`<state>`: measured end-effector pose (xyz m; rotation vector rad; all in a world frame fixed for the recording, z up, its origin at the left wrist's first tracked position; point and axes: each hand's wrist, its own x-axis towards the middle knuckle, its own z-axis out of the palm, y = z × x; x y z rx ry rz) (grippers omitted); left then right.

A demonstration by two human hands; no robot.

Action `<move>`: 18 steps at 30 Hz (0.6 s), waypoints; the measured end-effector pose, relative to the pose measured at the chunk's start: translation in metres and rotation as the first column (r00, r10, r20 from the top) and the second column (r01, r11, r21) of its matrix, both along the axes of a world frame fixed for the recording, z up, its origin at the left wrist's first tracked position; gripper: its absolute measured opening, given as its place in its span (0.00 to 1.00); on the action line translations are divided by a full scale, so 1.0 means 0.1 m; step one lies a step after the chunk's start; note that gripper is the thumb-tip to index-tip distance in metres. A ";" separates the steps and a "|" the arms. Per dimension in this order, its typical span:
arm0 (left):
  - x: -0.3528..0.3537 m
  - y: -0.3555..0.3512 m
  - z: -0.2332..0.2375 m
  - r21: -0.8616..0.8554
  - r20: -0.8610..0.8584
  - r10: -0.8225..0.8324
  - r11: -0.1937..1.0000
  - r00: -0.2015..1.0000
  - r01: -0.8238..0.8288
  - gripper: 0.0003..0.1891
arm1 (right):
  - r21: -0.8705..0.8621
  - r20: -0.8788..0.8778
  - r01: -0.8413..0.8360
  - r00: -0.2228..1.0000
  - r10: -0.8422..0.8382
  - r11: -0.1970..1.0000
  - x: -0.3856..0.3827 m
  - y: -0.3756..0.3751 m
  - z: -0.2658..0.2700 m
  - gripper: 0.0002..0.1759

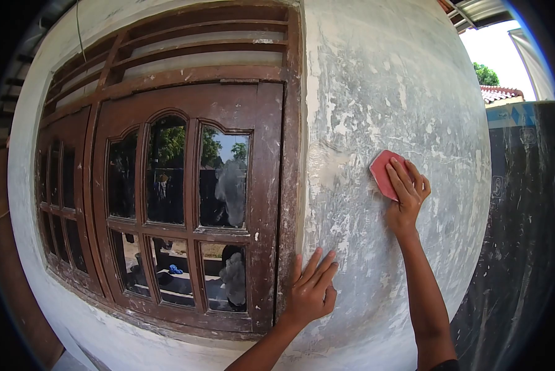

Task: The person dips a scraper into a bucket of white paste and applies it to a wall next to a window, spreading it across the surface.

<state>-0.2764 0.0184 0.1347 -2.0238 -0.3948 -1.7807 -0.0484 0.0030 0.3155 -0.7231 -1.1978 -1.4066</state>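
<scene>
A patchy grey-white wall (pixel 352 216) with flaking paint fills the middle and right of the head view. My right hand (pixel 408 188) is closed on a flat red pad (pixel 384 175), which lies against the wall at about mid-height. The fingers press on the pad's face and right side. Lower and to the left, my left hand (pixel 313 287) rests on the wall beside the window frame, fingers spread, holding nothing.
A brown wooden window (pixel 265 185) with glass panes and slats above takes up the left side. Past the wall's right edge stands a dark panel (pixel 512 247) with a blue top band. A tiled roof (pixel 501 94) shows behind it.
</scene>
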 end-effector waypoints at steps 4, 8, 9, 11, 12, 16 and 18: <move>-0.01 0.02 -0.01 0.012 0.002 -0.006 1.000 1.000 0.006 0.22 | -0.023 0.139 -0.069 0.988 0.071 0.997 -0.52 -0.11 0.18 0.34; -0.03 0.01 -0.01 -0.008 -0.020 -0.025 1.000 0.999 0.025 0.22 | -0.112 0.252 -0.079 0.962 0.105 0.991 -0.89 -0.09 0.29 0.38; -0.04 0.01 -0.02 -0.012 -0.027 -0.024 1.000 0.999 0.024 0.22 | -0.131 0.271 -0.060 0.958 0.094 0.990 -0.90 -0.05 0.28 0.38; -0.06 0.00 -0.01 -0.015 -0.032 -0.021 1.000 0.999 0.020 0.22 | -0.147 0.289 -0.044 0.953 0.086 0.988 -0.87 0.02 0.23 0.39; -0.05 0.00 -0.01 -0.015 -0.036 -0.023 1.000 0.999 0.022 0.22 | -0.140 0.270 -0.039 0.960 0.076 0.989 -0.76 0.03 0.16 0.38; -0.04 0.00 -0.01 -0.006 -0.029 -0.027 1.000 0.999 0.027 0.21 | -0.109 0.177 0.011 0.984 0.009 0.994 -0.23 0.02 -0.11 0.35; -0.03 0.00 -0.01 -0.011 -0.009 -0.043 0.999 0.999 0.043 0.21 | -0.091 0.134 0.040 0.991 -0.027 0.995 -0.16 0.02 -0.13 0.34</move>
